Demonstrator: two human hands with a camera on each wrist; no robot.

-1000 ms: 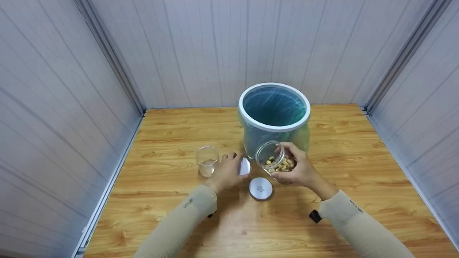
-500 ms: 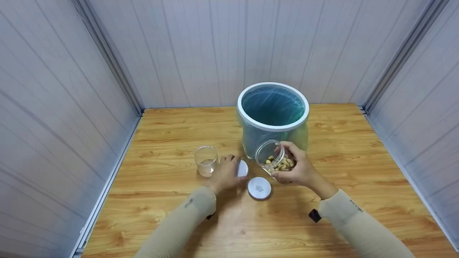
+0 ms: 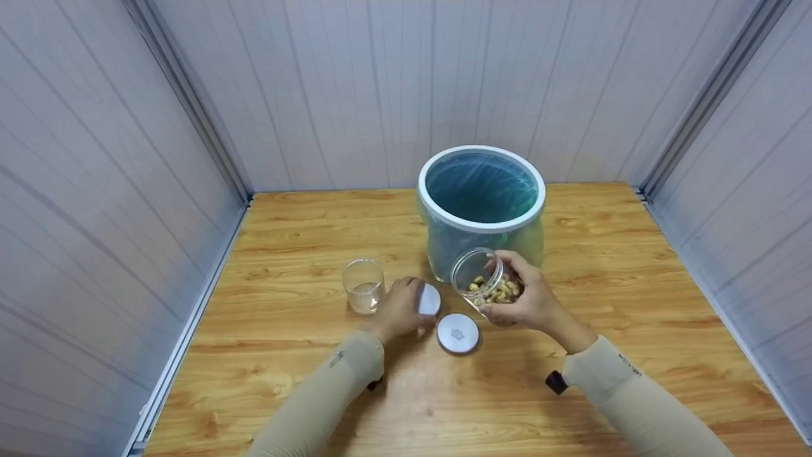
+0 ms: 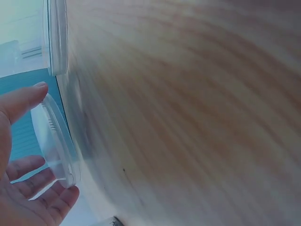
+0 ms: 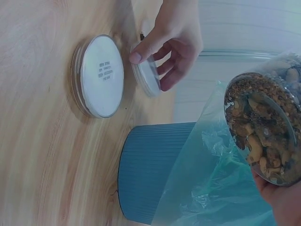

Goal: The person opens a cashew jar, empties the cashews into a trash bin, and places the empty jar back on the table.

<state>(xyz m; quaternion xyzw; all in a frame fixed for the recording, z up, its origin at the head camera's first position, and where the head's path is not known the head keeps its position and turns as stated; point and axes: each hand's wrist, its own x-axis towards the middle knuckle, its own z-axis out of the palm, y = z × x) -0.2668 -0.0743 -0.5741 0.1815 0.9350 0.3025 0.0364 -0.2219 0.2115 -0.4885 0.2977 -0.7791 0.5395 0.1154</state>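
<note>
My right hand (image 3: pixel 530 303) grips a clear jar (image 3: pixel 485 278), fingers curled round its body, thumb underneath. The jar is lifted off the desk (image 3: pixel 285 355) and tilted, its open mouth turned toward my left and slightly up, with nuts (image 3: pixel 498 291) piled in the lower part. It hangs just in front of the bin (image 3: pixel 480 209), near the middle of the desk. In the right wrist view the jar (image 5: pixel 265 129) shows the nuts (image 5: pixel 256 127) pressed against its clear wall, and my palm (image 5: pixel 282 200) sits beneath it.

My left hand (image 3: pixel 399 308) pinches a small white lid (image 3: pixel 429 299) on edge, thumb on one side and fingers on the other; the lid is tipped up, its lower rim at or near the desk. The left wrist view shows that lid (image 4: pixel 56 139) between my thumb and fingers (image 4: pixel 44 197), which are only lightly bent.

A second, larger lid (image 3: pixel 457 333) lies flat on the desk just beside the tipped one, between my two hands, with small print on its top.

A glass (image 3: pixel 363 285) with a little water stands left of my left hand, close but apart. The bin is lined with a bluish bag (image 5: pixel 211 188) and stands toward the desk's far edge.
</note>
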